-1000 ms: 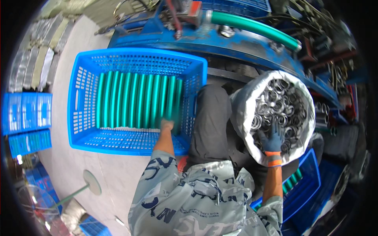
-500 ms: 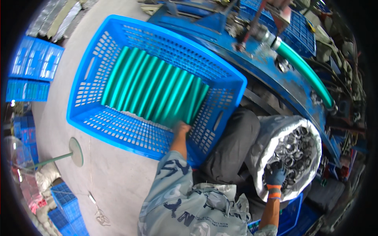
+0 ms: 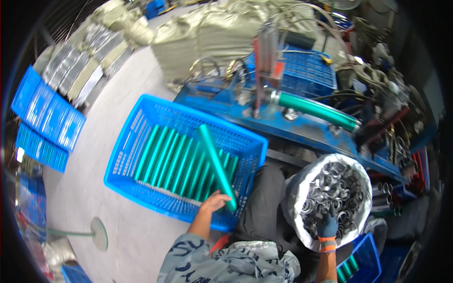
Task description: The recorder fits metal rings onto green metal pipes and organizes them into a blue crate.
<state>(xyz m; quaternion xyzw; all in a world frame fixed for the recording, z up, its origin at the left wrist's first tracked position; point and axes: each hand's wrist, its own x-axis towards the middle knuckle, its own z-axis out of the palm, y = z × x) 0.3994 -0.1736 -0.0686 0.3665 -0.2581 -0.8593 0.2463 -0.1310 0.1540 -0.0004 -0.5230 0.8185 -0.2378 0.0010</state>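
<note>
My bare left hand (image 3: 216, 202) is closed round the lower end of a green tube (image 3: 214, 162), lifted and tilted over the blue crate (image 3: 112, 170). A row of similar green tubes (image 3: 163, 158) lies side by side inside that crate. At the right, my gloved right hand (image 3: 327, 226) reaches into a white sack (image 3: 295, 214) full of shiny metal rings (image 3: 337, 186). Its dark fingertips blend in with the rings, so their grip cannot be made out.
Beyond the crate runs a blue workbench (image 3: 302, 129), where another green tube (image 3: 318, 111) is mounted in a machine. A smaller blue crate (image 3: 370, 259) with green tubes stands at the lower right. Stacked blue crates (image 3: 52, 115) and a round-based stand (image 3: 99, 233) are on the left.
My left hand has raised one green tube from the row and tilted it. The view has shifted, showing more of the bench and background. My right hand stays in the sack.
</note>
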